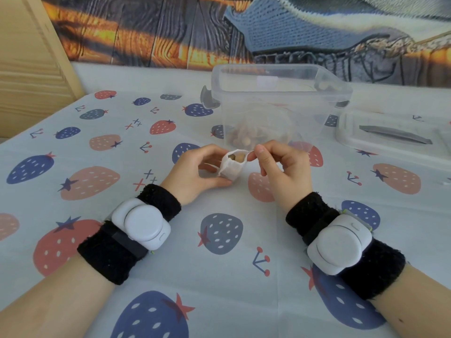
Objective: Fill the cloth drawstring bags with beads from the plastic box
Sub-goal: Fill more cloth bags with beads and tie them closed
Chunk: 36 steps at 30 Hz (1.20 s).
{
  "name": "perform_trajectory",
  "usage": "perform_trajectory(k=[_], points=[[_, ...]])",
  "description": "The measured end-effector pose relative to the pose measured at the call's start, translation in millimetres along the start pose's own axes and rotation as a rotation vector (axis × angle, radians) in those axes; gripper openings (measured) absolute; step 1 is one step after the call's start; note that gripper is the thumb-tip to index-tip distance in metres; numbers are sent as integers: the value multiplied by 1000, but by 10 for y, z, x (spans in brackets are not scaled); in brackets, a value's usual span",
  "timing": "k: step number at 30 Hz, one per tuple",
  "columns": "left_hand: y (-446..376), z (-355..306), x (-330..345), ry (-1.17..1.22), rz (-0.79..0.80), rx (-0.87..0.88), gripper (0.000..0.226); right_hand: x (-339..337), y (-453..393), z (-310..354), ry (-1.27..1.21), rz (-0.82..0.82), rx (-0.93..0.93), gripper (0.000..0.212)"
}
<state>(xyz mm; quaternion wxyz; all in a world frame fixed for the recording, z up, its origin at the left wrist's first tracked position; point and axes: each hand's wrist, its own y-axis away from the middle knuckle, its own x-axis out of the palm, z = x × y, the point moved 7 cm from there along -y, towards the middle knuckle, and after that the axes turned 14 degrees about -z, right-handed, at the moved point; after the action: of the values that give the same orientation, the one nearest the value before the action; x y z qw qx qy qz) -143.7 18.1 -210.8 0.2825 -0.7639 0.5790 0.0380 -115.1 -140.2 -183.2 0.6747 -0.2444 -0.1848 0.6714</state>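
A small white cloth drawstring bag (231, 168) is held just above the table in front of me, its mouth open with wooden beads showing inside. My left hand (200, 173) grips the bag's left side and bottom. My right hand (280, 164) pinches the drawstring at the bag's right rim between thumb and forefinger. Right behind the hands stands the clear plastic box (275, 106), lid off, with a heap of wooden beads (246, 139) on its bottom.
The box's clear lid (393, 137) with a grey handle lies to the right. A strawberry-print cloth (102, 147) covers the table. A wooden board (31, 57) leans at the far left and a printed backdrop (170, 32) hangs behind.
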Motion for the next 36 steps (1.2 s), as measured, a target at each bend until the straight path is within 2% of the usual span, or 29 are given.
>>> perform_trajectory(k=[6,11,14,22,29,36], points=[[-3,18,11,3,19,3,41,-19,11,67,-97,1,-23,12],[1,-9,6,-9,9,13,41,120,63,-13,35,168,33,18],[-2,-6,-20,-23,-13,9,40,146,80,-95,66,200,134,21],[-16,14,-45,-40,-37,-3,43,96,74,-158,-4,109,245,11],[-11,10,-27,-40,-22,-10,45,62,69,-148,8,63,234,25],[-6,19,-35,-40,-26,-15,43,65,82,-153,-7,69,257,24]])
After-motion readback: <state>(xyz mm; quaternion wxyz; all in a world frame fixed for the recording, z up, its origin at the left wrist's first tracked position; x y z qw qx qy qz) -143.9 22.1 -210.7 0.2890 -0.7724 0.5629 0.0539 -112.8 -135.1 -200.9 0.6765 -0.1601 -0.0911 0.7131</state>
